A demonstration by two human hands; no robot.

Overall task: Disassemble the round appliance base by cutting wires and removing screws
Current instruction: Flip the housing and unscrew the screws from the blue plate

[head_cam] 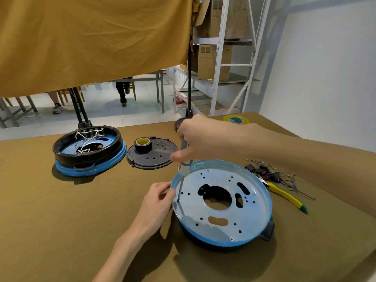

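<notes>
Black-and-blue second base sits toward the bench's far-left edge, wires still inside. Just right of it: black perforated cover with a tape roll on top. Left hand pinches the near-left rim of the round appliance base, which lies flat, plate up, right of bench centre. Right hand is clenched on the screwdriver handle from above; long axis near vertical, tip down at the plate's left edge, right beside the left fingertips. Looks like that screw is being worked; more screws visible at far and near rim. Yellow-handled cutters and cut wire parts lie toward the right edge.
</notes>
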